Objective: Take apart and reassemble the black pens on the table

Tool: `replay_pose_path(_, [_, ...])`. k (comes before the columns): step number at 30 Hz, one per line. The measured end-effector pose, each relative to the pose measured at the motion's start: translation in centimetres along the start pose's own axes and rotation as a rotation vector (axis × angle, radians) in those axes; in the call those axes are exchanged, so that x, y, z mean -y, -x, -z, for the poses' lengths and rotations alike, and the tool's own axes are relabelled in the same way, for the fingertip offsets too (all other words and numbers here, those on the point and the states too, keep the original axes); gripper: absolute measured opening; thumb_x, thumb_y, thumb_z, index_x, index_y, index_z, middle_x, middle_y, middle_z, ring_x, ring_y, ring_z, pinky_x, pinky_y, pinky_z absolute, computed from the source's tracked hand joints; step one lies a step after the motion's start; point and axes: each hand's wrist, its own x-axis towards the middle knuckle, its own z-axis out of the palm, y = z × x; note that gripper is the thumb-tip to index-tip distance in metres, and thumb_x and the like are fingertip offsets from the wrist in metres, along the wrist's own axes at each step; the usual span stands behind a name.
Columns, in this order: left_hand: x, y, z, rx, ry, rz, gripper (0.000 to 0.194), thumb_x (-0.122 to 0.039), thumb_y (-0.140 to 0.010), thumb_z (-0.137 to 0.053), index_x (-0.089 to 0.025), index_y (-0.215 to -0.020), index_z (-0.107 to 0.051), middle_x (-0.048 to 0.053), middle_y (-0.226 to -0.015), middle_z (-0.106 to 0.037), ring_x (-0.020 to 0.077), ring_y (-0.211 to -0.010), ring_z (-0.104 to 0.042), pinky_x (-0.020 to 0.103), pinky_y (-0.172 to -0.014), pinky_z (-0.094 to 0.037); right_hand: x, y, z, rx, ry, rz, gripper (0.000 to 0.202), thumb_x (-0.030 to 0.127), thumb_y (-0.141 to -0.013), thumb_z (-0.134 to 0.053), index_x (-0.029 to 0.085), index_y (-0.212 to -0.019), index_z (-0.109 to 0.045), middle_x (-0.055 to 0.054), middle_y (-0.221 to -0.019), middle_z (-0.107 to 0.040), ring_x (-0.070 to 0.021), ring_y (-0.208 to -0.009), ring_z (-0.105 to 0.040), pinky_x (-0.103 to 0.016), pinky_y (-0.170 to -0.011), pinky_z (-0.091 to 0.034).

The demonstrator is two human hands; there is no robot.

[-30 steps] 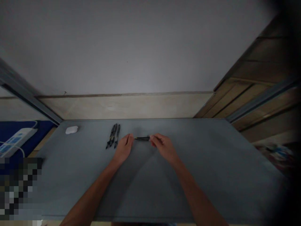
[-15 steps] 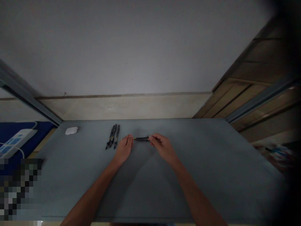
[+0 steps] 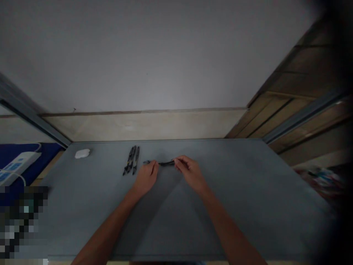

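Observation:
Between my two hands a dark pen (image 3: 166, 164) lies roughly level, just above or on the grey table (image 3: 176, 221); I cannot tell which. My left hand (image 3: 148, 173) is closed on its left part, and a dark tip pokes out past the fingers on the left. Thumb and fingers of my right hand (image 3: 188, 167) pinch the pen's right end. To the left of my left hand, several black pens (image 3: 131, 160) lie side by side, pointing away from me.
A small white case (image 3: 82, 153) sits at the table's back left. Beyond the left edge, a white power strip (image 3: 18, 167) with cables rests on blue cloth. A pale wall (image 3: 154, 127) closes off the back. Grey posts rise at both back corners.
My left hand has shifted slightly right along the pen, and the tip now shows on its left side. My right hand stays nearly in place.

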Motion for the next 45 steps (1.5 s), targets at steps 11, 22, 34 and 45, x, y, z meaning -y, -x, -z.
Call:
replay_pose_path(11, [-0.8,0.9,-0.3,0.132,-0.191,-0.236,0.036,-0.035,-0.100,-0.022,-0.018,-0.093,-0.053,0.006,-0.082,-0.067,0.0195,-0.071,-0.064,0.029,-0.061,-0.041,1.1,1.0,-1.5,0.253,0.135,0.044,0.034,0.043,-0.090,-0.050,0.019,-0.068,-0.059,0.001,-0.061,-0.055,-0.0135,-0.058,-0.051,-0.024,-0.055,-0.036])
replay_pose_path(22, [-0.5,0.6,-0.1,0.212,-0.219,-0.306,0.044,-0.042,-0.099,-0.024,-0.019,-0.103,-0.062,0.007,-0.093,-0.071,0.0194,-0.082,-0.067,0.029,-0.072,-0.047,0.7,1.2,-1.3,0.273,0.112,-0.023,0.054,0.055,-0.094,-0.036,0.019,-0.063,-0.062,-0.001,-0.056,-0.057,-0.0148,-0.053,-0.053,-0.026,-0.052,-0.038])
replay_pose_path(34, [-0.5,0.5,0.2,0.104,-0.338,-0.152,0.047,-0.044,-0.099,-0.022,-0.019,-0.096,-0.061,0.009,-0.088,-0.071,0.0220,-0.077,-0.067,0.031,-0.066,-0.046,-2.1,-0.1,0.6,-0.163,0.674,0.170,0.016,0.030,-0.079,-0.066,0.022,-0.092,-0.065,-0.008,-0.094,-0.062,-0.0249,-0.095,-0.054,-0.040,-0.089,-0.042])
replay_pose_path(45, [-0.5,0.4,0.3,0.090,-0.347,-0.138,0.047,-0.045,-0.099,-0.022,-0.020,-0.094,-0.061,0.008,-0.089,-0.071,0.0210,-0.078,-0.067,0.029,-0.066,-0.046,-0.2,0.0,0.2,-0.099,0.161,-0.015,0.022,0.036,-0.081,-0.062,0.020,-0.094,-0.065,-0.003,-0.079,-0.066,-0.0177,-0.072,-0.060,-0.031,-0.068,-0.046])
